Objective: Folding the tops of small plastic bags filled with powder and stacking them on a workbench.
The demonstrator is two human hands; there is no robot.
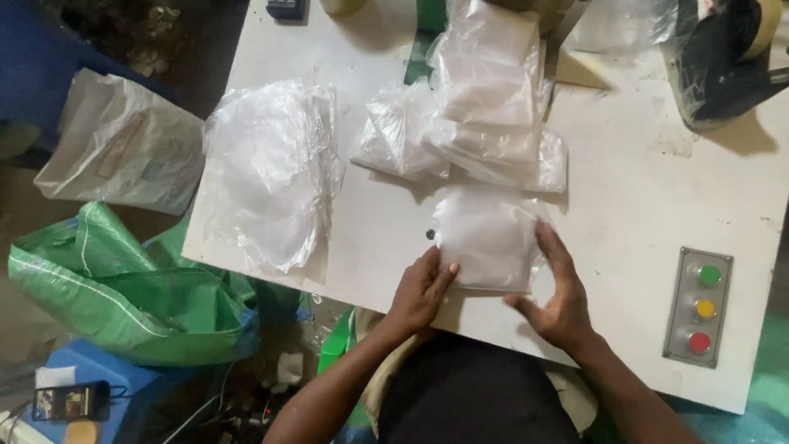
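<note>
At a scuffed white desk (657, 189), the left hand (421, 289) and right hand (557, 298), fingers spread, press flat against a clear-bagged white packet (486, 238) near the front edge. Filled packets (485, 107) pile behind, empty bags (271, 168) left, a three-button panel (699, 306) right; a green sack (123, 288) sits on the floor.

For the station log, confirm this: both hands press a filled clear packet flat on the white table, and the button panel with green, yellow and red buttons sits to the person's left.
Not quite. In the head view the button panel sits to the person's right, near the right hand. The rest stands: left hand and right hand both rest on the filled clear packet on the white table.
</note>
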